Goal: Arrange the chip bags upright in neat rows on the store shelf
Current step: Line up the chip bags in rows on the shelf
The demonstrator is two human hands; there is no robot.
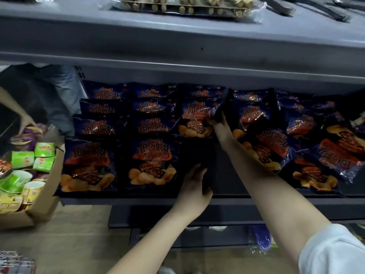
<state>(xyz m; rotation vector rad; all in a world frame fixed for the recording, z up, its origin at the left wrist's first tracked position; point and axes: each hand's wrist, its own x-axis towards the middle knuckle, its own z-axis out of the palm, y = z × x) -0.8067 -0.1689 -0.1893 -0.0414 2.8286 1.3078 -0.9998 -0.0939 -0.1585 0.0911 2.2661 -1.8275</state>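
Observation:
Dark blue chip bags with orange print fill the store shelf (138,200). On the left, two columns of bags (152,165) stand in neat rows. At the right, several bags (272,149) lie tilted and overlapping. My right hand (219,123) reaches deep into the middle and pinches the dark edge of a chip bag (224,101) between the third column (197,119) and the loose pile. My left hand (194,184) is at the shelf's front edge, fingers curled round a dark bag (199,153) in the front gap of the third column; it is dim there.
A cardboard box (45,206) of green and purple snack packs stands on the floor at left, with another person's hand (26,123) in it. The upper shelf (177,42) overhangs the bags and carries a wafer roll pack (177,4). Lower shelves hold blue packets (260,240).

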